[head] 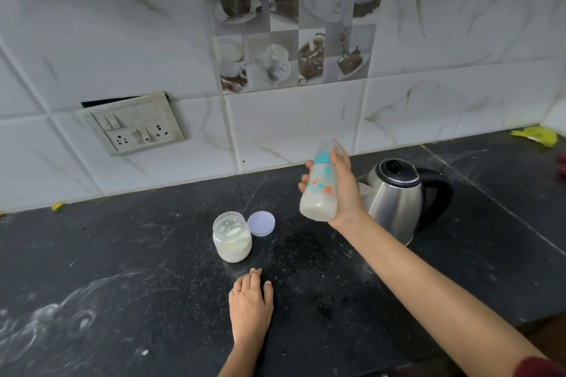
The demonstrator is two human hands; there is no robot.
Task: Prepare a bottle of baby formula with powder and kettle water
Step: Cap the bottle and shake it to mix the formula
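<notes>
The right hand (343, 190) holds the baby bottle (318, 193) in the air above the black counter (122, 269), just in front of the steel kettle (395, 199). The fingers wrap round the bottle's far side and their tips show on its left edge, so the grip is a full curl about the middle of the body. The bottle's long axis is close to upright, leaning a little so that the cap end points up and slightly to the right, toward the tiled wall, while the rounded base points down toward the counter. White liquid fills the lower part of the bottle. A teal ring sits at the neck; the top above it is blurred, and it seems to be a clear cap.

The left hand (249, 303) rests palm down on the counter with its fingers straight and close together, holding nothing; a ring shows on one finger. Just beyond its fingertips stands an open powder jar (232, 237), upright, partly filled with pale powder. Its pale lilac lid (261, 223) lies flat on the counter, touching or almost touching the jar's right shoulder. The kettle has its lid closed and its black handle turned to the right.

On the wall at the left a switch panel (134, 124) hangs at a slant
</notes>
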